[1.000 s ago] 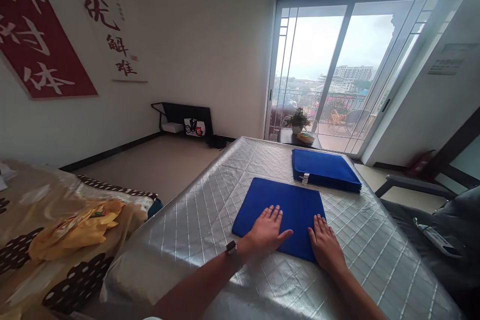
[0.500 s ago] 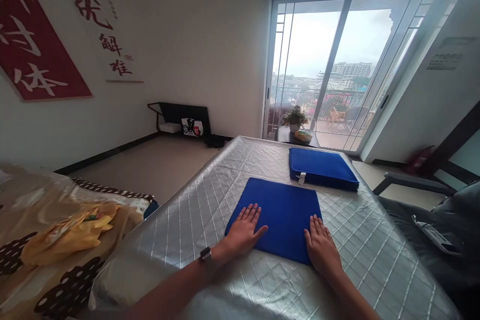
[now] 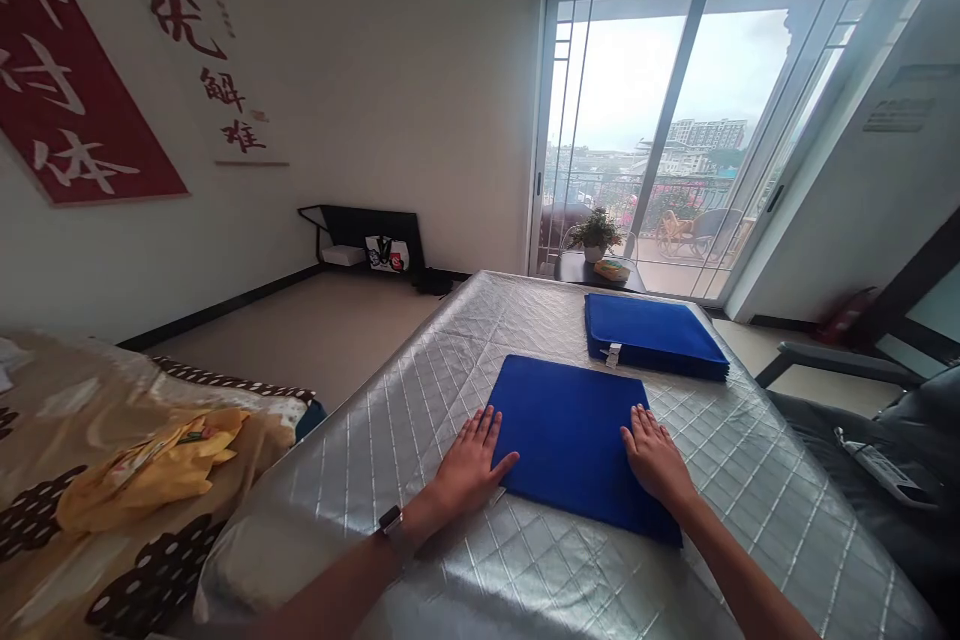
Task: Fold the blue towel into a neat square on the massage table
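Observation:
A folded blue cloth [image 3: 574, 435] lies flat on the silver quilted table cover [image 3: 420, 400]. My left hand [image 3: 472, 460] rests flat at the cloth's left edge, fingers stretched out, thumb on the blue fabric. My right hand [image 3: 656, 455] lies flat on the cloth's right edge, fingers spread. Neither hand holds anything. A watch [image 3: 391, 523] sits on my left wrist. Farther back on the table lies a stack of folded blue cloths [image 3: 652, 335] with a white tag.
To the left is a patterned bed cover with a yellow cloth [image 3: 150, 465] on it. A grey chair [image 3: 862, 410] stands at the right. Behind the table are a small plant [image 3: 596, 235] and glass sliding doors [image 3: 675, 140].
Both hands have slid apart across the blue cloth, from near its front middle to its left and right edges. The cloth has shifted slightly on the table.

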A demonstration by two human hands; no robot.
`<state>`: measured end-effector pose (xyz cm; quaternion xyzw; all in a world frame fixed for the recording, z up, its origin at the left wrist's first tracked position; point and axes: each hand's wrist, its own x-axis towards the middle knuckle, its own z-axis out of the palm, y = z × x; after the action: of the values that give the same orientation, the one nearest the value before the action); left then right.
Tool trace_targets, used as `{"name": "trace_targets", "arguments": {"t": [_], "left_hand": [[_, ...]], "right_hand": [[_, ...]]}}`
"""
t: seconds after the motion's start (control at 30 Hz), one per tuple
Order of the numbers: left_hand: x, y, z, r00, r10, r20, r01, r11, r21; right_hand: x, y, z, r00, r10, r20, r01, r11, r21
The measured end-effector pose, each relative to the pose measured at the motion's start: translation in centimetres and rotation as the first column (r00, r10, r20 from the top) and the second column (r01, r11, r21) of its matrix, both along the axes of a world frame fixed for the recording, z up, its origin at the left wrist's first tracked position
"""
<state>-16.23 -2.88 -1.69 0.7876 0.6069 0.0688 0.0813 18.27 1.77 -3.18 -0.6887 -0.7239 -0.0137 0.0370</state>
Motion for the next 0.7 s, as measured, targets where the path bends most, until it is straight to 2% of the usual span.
{"name": "trace_targets", "arguments": {"t": [0.1,0.17,0.23,0.37,0.43,0.5,0.53,0.6,0.7], "left_hand": [[0.3,0.6,1.2,0.999,0.034,-0.032,-0.035,0.999,-0.034],[1.9,1.3,2.1,0.998,0.054,-0.036,-0.053,0.999,0.005],[5.1,2.3,2.8,1.0,-0.024,-0.014,0.025,0.998,0.064],[14.5,4.4,2.6,0.944,-0.327,0.036,0.321,0.94,0.115],[18.5,5.3,1.8,0.919,-0.389,0.064,0.378,0.915,0.137],[20.6,6.0,1.1,0.918,-0.386,0.091,0.371,0.917,0.146],[20.8,6.2,0.8,0.923,-0.371,0.099,0.356,0.924,0.14],[19.7,6.4,0.3,0.94,-0.326,0.104,0.315,0.943,0.113],[15.0,6.7,0.2,0.966,-0.238,0.097,0.231,0.97,0.077]], "right_hand": [[0.1,0.6,-0.7,1.0,-0.015,0.013,0.015,1.0,0.021],[0.2,0.7,-1.2,0.999,-0.028,0.029,0.027,0.999,0.03],[0.3,0.6,-1.4,0.999,-0.028,0.023,0.027,0.999,0.031],[0.6,0.5,-1.5,1.0,-0.008,0.012,0.008,1.0,0.028],[0.7,0.5,-1.5,0.999,0.013,0.034,-0.014,1.0,0.017],[0.8,0.5,-1.5,0.999,0.018,0.049,-0.018,1.0,0.007],[0.8,0.5,-1.5,0.999,0.013,0.052,-0.013,1.0,0.006],[0.7,0.5,-1.4,0.999,-0.003,0.049,0.003,1.0,0.008],[0.3,0.5,-1.1,0.999,-0.017,0.036,0.017,1.0,0.004]]}}
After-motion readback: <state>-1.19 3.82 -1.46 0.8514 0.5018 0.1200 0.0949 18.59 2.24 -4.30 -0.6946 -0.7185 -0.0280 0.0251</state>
